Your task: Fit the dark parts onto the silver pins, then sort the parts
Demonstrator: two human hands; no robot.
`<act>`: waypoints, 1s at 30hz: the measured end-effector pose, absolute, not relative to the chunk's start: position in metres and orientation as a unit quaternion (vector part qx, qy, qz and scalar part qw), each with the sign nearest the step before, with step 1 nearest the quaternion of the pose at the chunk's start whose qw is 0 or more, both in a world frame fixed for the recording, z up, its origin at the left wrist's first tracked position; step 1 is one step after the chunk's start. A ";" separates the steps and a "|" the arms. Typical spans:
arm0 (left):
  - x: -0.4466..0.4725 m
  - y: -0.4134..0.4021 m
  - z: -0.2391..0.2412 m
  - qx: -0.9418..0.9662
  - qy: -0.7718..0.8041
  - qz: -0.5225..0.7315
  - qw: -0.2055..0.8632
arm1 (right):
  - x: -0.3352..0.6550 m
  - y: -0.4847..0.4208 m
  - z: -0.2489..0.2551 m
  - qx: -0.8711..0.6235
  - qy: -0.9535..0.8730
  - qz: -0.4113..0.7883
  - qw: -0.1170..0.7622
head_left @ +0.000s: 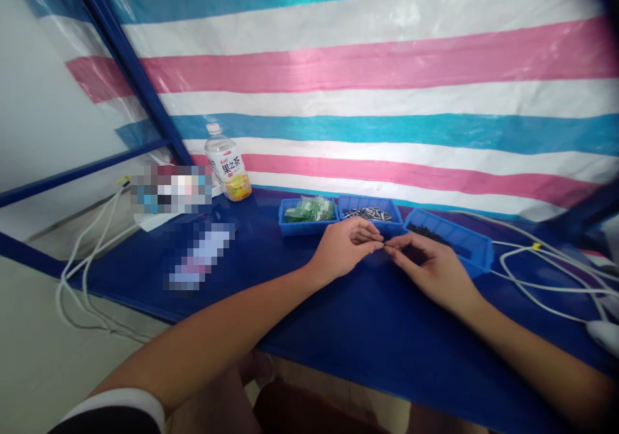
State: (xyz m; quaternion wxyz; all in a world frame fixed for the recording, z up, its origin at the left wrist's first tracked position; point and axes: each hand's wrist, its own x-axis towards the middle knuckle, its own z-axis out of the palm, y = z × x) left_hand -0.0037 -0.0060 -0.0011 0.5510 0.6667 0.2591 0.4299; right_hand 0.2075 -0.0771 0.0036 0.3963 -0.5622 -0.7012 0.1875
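My left hand (342, 248) and my right hand (434, 271) meet fingertip to fingertip above the front of the blue bins. Both are closed in a pinch, and something small and dark seems to sit between the tips, too tiny to name. Just behind the left hand is a blue bin (304, 229) of small green-tinted clear packets (312, 208). Beside it, a second blue bin (394, 209) holds many thin silver metal pins (368, 214). Partly behind my right hand stands a third blue bin (476, 246) with small black pieces (425, 231) in it.
On the blue tabletop (333, 331), a drink bottle (228, 163) stands at the back left. White cables (536, 286) lie at the right, and more cables (84, 273) hang at the left edge. Blue frame posts (130, 66) and a striped plastic sheet (367, 66) bound the space.
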 end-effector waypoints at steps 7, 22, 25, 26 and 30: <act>-0.003 -0.007 -0.001 0.671 0.232 0.441 0.549 | 0.206 -0.076 0.001 -0.561 -0.734 0.198 0.327; -0.006 -0.012 0.011 0.695 0.271 0.417 0.519 | 0.202 -0.081 0.012 -0.530 -0.744 0.247 0.323; -0.008 -0.008 0.011 0.746 0.281 0.419 0.434 | 0.204 -0.079 0.014 -0.556 -0.658 0.312 0.400; -0.008 -0.007 0.009 0.772 0.280 0.412 0.395 | 0.205 -0.078 0.015 -0.559 -0.621 0.335 0.435; -0.009 -0.004 -0.001 0.861 0.246 0.359 0.262 | 0.209 -0.076 0.016 -0.550 -0.480 0.369 0.575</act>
